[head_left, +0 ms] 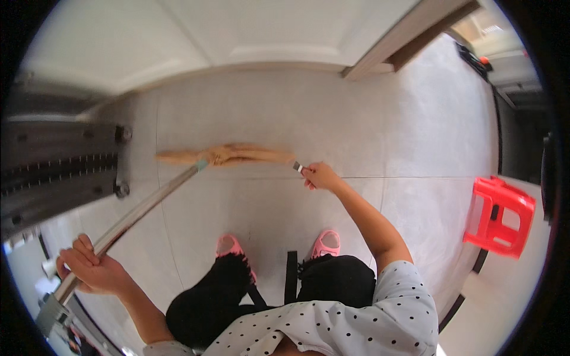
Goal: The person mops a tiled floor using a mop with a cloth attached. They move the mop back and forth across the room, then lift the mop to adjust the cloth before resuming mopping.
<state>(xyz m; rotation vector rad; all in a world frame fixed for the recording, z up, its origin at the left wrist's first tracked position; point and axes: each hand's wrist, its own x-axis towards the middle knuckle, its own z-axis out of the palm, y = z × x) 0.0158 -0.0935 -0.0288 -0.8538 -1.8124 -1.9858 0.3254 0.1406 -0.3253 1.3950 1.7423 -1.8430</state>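
My left hand [89, 270] grips the silver metal handle [139, 210] of a mop near its upper end, at the lower left. The handle runs up and right to a flat tan mop head [228, 154] lying on the pale tiled floor. My right hand [319, 176] reaches forward and pinches the small grey end piece [297, 167] at the right tip of the mop head. Both forearms come in from the lower edge. My feet in pink slippers [279, 244] stand just behind the mop head.
A red plastic stool [497, 216] stands at the right. A dark metal rail or frame [59, 172] fills the left side. A white door or wall panel [237, 35] runs along the top, with a wooden door frame [409, 41] at the upper right.
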